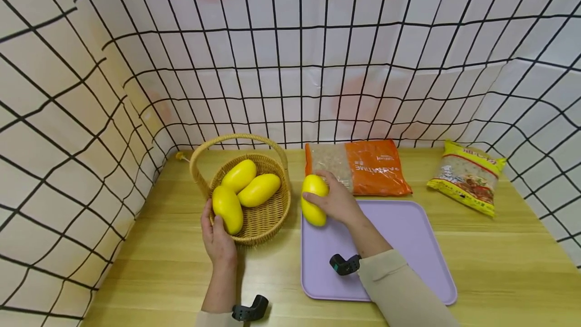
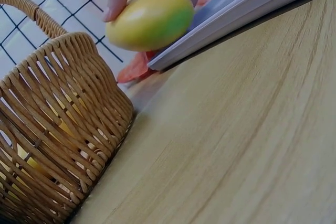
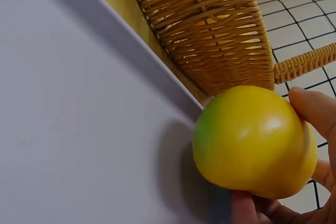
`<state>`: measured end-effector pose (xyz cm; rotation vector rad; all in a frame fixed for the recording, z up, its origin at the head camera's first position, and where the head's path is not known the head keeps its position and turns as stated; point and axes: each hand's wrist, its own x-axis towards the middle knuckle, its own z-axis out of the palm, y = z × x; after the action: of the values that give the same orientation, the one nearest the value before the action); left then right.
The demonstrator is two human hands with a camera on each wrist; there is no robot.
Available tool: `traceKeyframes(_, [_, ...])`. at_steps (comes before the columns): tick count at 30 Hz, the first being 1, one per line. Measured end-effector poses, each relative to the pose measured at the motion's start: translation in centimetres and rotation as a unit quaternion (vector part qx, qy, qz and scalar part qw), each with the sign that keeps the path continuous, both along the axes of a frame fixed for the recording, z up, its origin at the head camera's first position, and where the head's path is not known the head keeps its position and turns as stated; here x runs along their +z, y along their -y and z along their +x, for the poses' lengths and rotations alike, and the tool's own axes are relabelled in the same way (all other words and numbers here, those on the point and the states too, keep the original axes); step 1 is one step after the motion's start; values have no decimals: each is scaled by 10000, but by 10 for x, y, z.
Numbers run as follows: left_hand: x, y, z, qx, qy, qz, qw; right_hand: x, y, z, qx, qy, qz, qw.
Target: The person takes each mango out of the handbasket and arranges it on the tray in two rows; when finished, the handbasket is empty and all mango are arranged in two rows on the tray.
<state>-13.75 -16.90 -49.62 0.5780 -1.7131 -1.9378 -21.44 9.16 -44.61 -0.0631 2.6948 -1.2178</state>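
Observation:
My left hand (image 1: pixel 218 241) is at the near left side of a wicker basket (image 1: pixel 260 221), its fingers along the outer wall and its thumb at the rim, beside the nearest mango (image 1: pixel 228 210). Two more yellow mangoes (image 1: pixel 258 190) lie deeper in the basket. With my right hand (image 1: pixel 338 201) I grip another mango (image 3: pixel 252 140) between thumb and fingers, over the far left corner of a lilac tray (image 1: pixel 408 246). A green patch shows on this mango in both wrist views. The left hand itself is out of frame in the left wrist view.
An orange bag (image 1: pixel 376 168) of pale contents lies flat behind the tray. Farther right is a yellow bag (image 1: pixel 467 175). The basket's tall arched handle (image 1: pixel 238 136) stands up. Black-gridded white sheeting (image 1: pixel 313 64) encloses the wooden table (image 1: pixel 150 251) at the back and sides.

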Motion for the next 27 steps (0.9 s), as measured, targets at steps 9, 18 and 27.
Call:
traceKeyframes(9, [0,0,2,-6,-14,32,10000,0,2,5,48,144,163,9998])
traceKeyframes(18, [-2,0,2,-8,78,-47,10000,-4,2,7,42,77,145,9999])
traceKeyframes(27, [-2,0,1,-24,42,-68,10000,-4,2,8,63,27,162,9998])
